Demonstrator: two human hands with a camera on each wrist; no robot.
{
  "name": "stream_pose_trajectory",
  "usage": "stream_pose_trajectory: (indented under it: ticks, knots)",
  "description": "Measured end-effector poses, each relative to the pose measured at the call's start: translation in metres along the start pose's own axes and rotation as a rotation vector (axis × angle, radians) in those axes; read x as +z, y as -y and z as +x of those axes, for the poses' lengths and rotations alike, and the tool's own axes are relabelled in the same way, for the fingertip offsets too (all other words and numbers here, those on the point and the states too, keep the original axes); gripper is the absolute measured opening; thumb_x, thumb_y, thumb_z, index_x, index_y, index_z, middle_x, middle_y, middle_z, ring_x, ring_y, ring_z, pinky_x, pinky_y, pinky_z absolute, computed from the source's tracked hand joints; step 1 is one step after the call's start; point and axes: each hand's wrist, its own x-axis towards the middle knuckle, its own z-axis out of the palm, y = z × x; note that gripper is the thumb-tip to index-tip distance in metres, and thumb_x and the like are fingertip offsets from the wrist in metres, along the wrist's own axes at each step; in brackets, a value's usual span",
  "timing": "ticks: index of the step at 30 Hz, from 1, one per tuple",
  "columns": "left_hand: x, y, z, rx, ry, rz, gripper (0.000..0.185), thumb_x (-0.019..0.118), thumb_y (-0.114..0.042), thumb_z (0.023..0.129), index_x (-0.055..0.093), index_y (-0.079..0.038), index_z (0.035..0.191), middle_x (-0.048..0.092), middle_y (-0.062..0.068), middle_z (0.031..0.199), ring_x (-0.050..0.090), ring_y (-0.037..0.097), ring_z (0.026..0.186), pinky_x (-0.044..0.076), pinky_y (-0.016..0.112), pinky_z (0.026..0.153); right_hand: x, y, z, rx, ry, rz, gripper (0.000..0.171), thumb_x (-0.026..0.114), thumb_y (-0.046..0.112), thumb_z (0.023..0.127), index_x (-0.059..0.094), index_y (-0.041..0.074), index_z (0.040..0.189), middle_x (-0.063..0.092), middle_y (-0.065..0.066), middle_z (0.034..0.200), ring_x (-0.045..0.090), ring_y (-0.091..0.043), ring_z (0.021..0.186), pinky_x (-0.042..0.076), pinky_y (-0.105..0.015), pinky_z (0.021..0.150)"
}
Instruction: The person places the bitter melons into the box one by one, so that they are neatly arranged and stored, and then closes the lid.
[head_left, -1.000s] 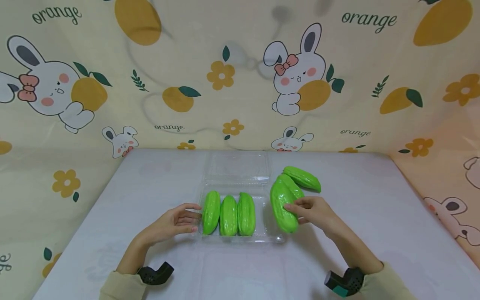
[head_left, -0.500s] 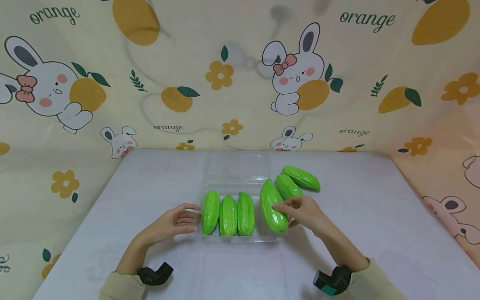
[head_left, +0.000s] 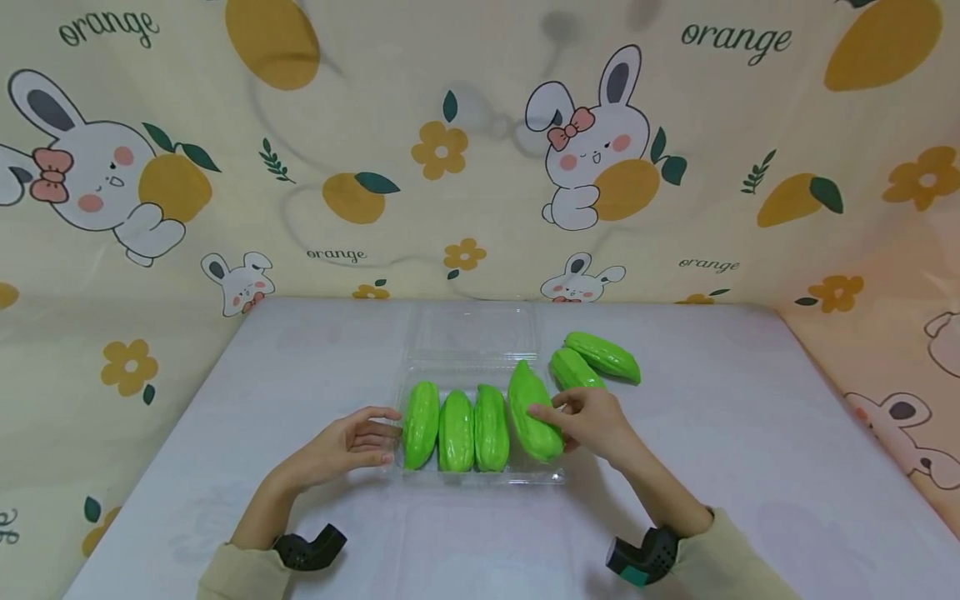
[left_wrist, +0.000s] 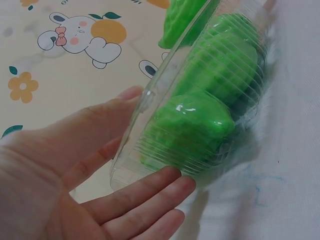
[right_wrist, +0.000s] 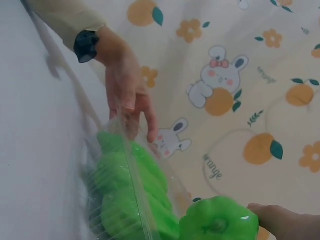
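In the head view my right hand (head_left: pixel 597 423) pinches a glossy green, ridged toy bitter melon (head_left: pixel 531 407) between thumb and fingers. It is held at a slant over the right part of a clear plastic container (head_left: pixel 525 477). Three similar bitter melons (head_left: pixel 457 432) lie side by side in that container. My left hand (head_left: pixel 354 440) rests at the container's left side. The left wrist view shows its fingers (left_wrist: pixel 145 192) extended against the ribbed wall and the thumb near the rim. From the right wrist view, the held melon (right_wrist: pixel 219 220) shows end-on, above the rim.
Two more green bitter melons (head_left: pixel 603 357) lie on the white table (head_left: pixel 712 417) to the right of the container. The container's clear lid (head_left: pixel 474 329) is folded back behind it. A patterned cloth (head_left: pixel 465 208) rises behind the table.
My right hand has carried the bitter melon leftward, from the container's right edge to over its right part beside the third melon. My left hand has stayed put.
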Motion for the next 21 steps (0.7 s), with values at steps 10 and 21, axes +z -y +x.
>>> stream_pose_trajectory:
  ticks: [10,21]
  knots:
    - [0.000,-0.002,-0.001,-0.005,-0.004,0.008,0.064,0.069,-0.020,0.089,0.038,0.003,0.140,0.051,0.033,0.136,0.053,0.046,0.125,0.053,0.020,0.094,0.007,0.010,0.005,-0.030,-0.056,-0.107,0.055,0.076,0.039,0.082,0.065,-0.008,0.108,0.069,-0.010,0.067,0.060,-0.009,0.042,0.055,-0.029,0.049]
    - [0.000,-0.001,0.000,-0.006,-0.005,0.009,0.064,0.070,-0.021,0.089,0.038,0.002,0.140,0.051,0.032,0.136,0.053,0.046,0.125,0.053,0.022,0.095,0.015,0.009,0.012,-0.002,-0.100,-0.220,0.050,0.076,0.043,0.080,0.064,-0.002,0.097,0.073,-0.011,0.072,0.061,-0.010,0.041,0.050,-0.023,0.051]
